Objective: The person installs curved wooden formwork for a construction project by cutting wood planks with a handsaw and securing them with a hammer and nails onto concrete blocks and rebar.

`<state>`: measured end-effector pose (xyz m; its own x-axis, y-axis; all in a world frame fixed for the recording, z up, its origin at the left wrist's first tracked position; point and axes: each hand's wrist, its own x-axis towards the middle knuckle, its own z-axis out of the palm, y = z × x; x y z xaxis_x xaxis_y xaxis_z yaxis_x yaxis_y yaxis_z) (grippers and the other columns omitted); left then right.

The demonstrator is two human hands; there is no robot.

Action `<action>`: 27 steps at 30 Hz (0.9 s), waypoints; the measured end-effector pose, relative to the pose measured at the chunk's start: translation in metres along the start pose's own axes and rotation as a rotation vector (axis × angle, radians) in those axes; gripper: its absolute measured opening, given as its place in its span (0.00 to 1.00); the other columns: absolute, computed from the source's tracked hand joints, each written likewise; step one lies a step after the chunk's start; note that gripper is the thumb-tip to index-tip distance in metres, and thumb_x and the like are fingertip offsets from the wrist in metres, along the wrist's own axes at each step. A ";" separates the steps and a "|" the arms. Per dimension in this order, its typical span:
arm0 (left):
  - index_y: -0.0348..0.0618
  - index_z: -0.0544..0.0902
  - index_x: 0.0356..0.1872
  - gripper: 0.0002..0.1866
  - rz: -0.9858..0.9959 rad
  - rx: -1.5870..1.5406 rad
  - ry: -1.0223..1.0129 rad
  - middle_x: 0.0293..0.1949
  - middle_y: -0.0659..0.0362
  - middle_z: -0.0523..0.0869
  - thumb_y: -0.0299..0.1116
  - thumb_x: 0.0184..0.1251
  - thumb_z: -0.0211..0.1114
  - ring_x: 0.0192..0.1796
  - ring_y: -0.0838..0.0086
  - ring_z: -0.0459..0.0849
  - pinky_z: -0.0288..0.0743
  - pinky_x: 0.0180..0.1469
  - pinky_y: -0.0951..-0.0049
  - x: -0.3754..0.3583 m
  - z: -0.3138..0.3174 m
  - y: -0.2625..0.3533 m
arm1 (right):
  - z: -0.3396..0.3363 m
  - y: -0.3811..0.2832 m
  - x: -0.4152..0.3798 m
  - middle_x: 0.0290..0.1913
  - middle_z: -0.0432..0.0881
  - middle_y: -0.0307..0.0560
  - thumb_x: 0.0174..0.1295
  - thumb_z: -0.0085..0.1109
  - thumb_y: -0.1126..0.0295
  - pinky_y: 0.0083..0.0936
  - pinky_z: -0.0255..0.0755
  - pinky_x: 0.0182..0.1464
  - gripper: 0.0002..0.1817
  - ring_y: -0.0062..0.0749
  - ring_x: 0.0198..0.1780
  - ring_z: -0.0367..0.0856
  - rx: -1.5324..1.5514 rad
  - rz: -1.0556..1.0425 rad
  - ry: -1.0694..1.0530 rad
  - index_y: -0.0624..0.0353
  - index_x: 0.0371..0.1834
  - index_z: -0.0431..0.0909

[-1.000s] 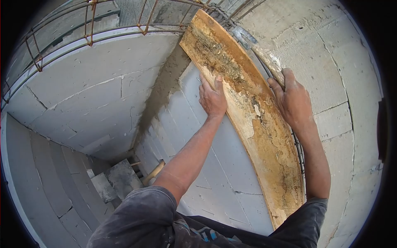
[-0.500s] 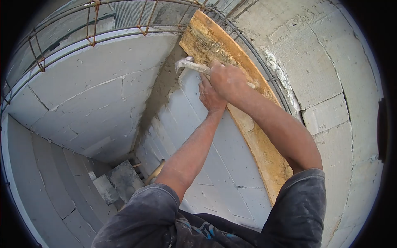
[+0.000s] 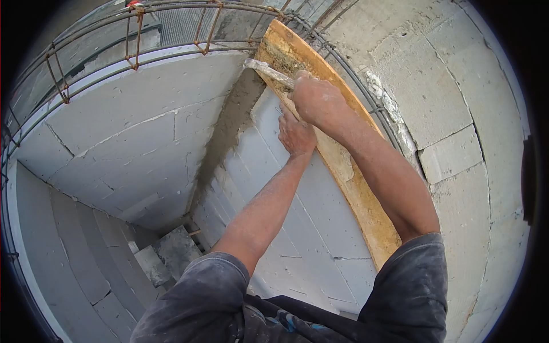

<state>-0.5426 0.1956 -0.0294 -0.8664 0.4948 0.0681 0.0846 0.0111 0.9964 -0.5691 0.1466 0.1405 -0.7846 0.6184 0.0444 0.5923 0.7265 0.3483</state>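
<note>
My right hand (image 3: pixel 321 104) is wrapped round the handle of a claw hammer (image 3: pixel 269 72). Its whitish, dusty head points left, at the inner edge of a long wooden board (image 3: pixel 361 188). The board is yellowish, crusted with dried mortar, and runs along the top of a pale block wall (image 3: pixel 274 206). Just below the hammer, my left hand (image 3: pixel 296 136) is closed at the board's inner edge, its fingers curled beside the blocks. What those fingers hold, if anything, is hidden.
Steel rebar cages (image 3: pixel 137 34) run along the far wall top and behind the board. A mortar-filled corner joint (image 3: pixel 229 123) separates two block walls. Grey slabs (image 3: pixel 177 251) lie low at the left. A broad block surface (image 3: pixel 452 131) spreads on the right.
The hammer head has shifted up relative to my left hand and the board's inner edge. My left hand stays by that edge. The whole view has shifted slightly.
</note>
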 end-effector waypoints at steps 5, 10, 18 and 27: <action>0.33 0.52 0.77 0.42 -0.084 -0.074 0.019 0.60 0.42 0.73 0.57 0.78 0.48 0.63 0.49 0.75 0.68 0.60 0.49 -0.002 -0.002 0.010 | -0.021 0.003 -0.099 0.35 0.84 0.71 0.71 0.56 0.59 0.49 0.79 0.46 0.22 0.61 0.41 0.87 0.338 0.242 0.151 0.72 0.50 0.72; 0.32 0.51 0.78 0.42 -0.042 -0.052 0.102 0.56 0.41 0.74 0.59 0.80 0.43 0.60 0.49 0.75 0.68 0.59 0.49 -0.002 -0.002 0.013 | 0.032 0.033 -0.255 0.22 0.75 0.39 0.71 0.62 0.53 0.21 0.71 0.23 0.22 0.20 0.20 0.75 1.050 0.560 0.543 0.66 0.43 0.73; 0.30 0.56 0.77 0.34 0.412 -0.067 0.203 0.66 0.37 0.69 0.48 0.83 0.41 0.66 0.45 0.70 0.62 0.69 0.53 0.010 0.007 0.002 | 0.101 0.081 -0.445 0.14 0.63 0.35 0.75 0.46 0.66 0.21 0.64 0.23 0.13 0.20 0.18 0.63 0.613 1.211 1.250 0.57 0.30 0.65; 0.25 0.57 0.75 0.38 0.655 -0.329 0.122 0.64 0.41 0.71 0.54 0.83 0.37 0.70 0.57 0.66 0.57 0.73 0.60 0.022 0.015 -0.002 | 0.153 0.110 -0.450 0.14 0.63 0.41 0.66 0.67 0.58 0.32 0.65 0.14 0.20 0.29 0.12 0.60 0.604 1.109 1.552 0.55 0.28 0.66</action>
<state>-0.5543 0.2196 -0.0311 -0.7392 0.2104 0.6398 0.4675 -0.5235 0.7123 -0.1234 -0.0059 0.0157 0.6351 0.2887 0.7165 0.5547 0.4751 -0.6831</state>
